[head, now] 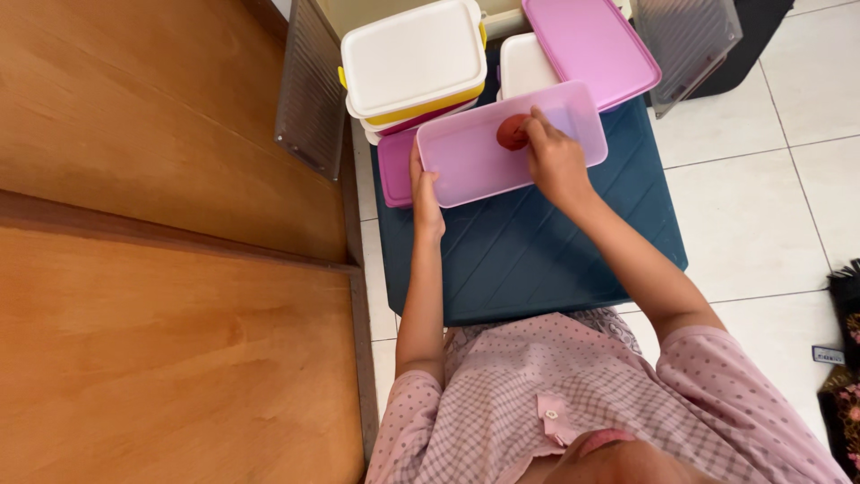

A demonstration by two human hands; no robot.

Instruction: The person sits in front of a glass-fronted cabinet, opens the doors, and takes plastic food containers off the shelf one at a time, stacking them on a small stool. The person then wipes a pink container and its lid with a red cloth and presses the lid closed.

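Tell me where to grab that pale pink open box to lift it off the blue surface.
Grip the pale pink box by its two short end walls, one from each side. It lies long and shallow; the left hand already holds one end, the right hand reaches inside at a reddish round thing.

A round object (512,132) is lying in a container (475,161) sitting on a box lid (528,251); stacked boxes (414,61) are standing behind it, a wooden surface (161,269) lying left.
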